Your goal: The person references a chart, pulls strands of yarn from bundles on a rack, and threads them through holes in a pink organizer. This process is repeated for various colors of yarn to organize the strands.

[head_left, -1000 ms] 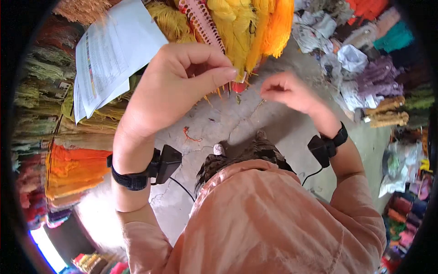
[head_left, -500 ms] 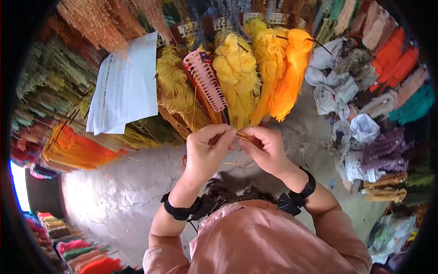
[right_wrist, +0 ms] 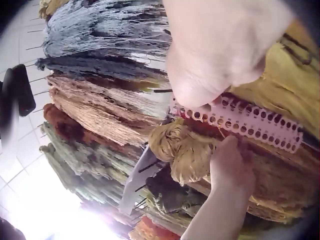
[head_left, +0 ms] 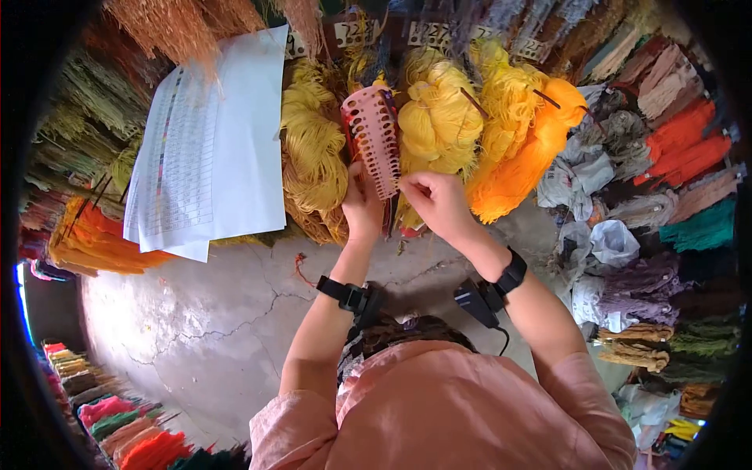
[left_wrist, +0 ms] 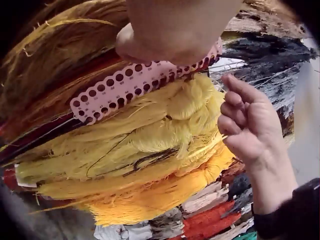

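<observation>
In the head view a pink card with rows of round holes (head_left: 370, 129) hangs among yellow yarn hanks, numbers printed beside its holes. My left hand (head_left: 363, 207) grips its lower left edge, some fingers hidden behind it. A thin yellow strand (right_wrist: 221, 132) shows between the card and this hand in the right wrist view. My right hand (head_left: 443, 205) is at the card's lower right edge, thumb and index fingertip together, a bit of yellow yarn at the tips. Its other fingers are curled in the left wrist view. A pale yellow hank (head_left: 440, 106) hangs right behind it.
Printed sheets (head_left: 211, 149) hang on the left, beside an olive-yellow hank (head_left: 312, 145). A bright orange hank (head_left: 533, 149) hangs right of the hands. Number tags (head_left: 429, 33) line the rack above. White plastic bags (head_left: 615, 241) and more hanks are stacked on the right, over a cracked concrete floor (head_left: 196, 313).
One second ago the hands were apart; half a second ago they met below the card over a yellow strand. Now both have risen to the card, the left hand at its lower left edge.
</observation>
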Demonstrator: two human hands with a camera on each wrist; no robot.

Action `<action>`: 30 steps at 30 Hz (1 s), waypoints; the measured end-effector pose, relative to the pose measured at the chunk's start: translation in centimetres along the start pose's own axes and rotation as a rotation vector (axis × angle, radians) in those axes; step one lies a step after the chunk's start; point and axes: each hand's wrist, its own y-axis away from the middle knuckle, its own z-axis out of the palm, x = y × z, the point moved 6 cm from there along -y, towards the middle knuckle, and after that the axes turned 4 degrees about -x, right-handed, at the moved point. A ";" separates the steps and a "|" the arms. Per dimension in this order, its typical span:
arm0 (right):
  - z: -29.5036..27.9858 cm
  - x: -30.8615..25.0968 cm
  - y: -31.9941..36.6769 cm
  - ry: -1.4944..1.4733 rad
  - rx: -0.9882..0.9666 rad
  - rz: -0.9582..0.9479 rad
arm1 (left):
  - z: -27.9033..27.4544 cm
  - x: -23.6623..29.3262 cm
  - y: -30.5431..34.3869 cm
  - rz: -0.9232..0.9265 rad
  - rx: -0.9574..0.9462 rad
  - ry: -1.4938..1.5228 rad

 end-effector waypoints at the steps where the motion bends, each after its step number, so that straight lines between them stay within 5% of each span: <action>1: 0.4 0.2 -0.7 0.001 0.022 -0.035 | 0.0 -0.6 -0.3 -0.033 -0.068 -0.038; 11: 1.3 2.3 -3.6 0.065 -0.009 0.021 | 0.2 -2.7 -1.2 0.079 -0.061 0.038; 17: 1.7 2.6 -3.5 0.021 -0.066 0.045 | 0.4 -3.5 -0.4 -0.221 -0.155 0.096; 20: 0.8 2.9 -3.7 -0.024 -0.111 0.046 | 1.1 -2.0 0.2 -0.052 -0.107 -0.120; 30: -0.6 2.8 -3.9 -0.077 -0.286 -0.027 | 0.9 1.5 0.7 0.091 0.030 -0.078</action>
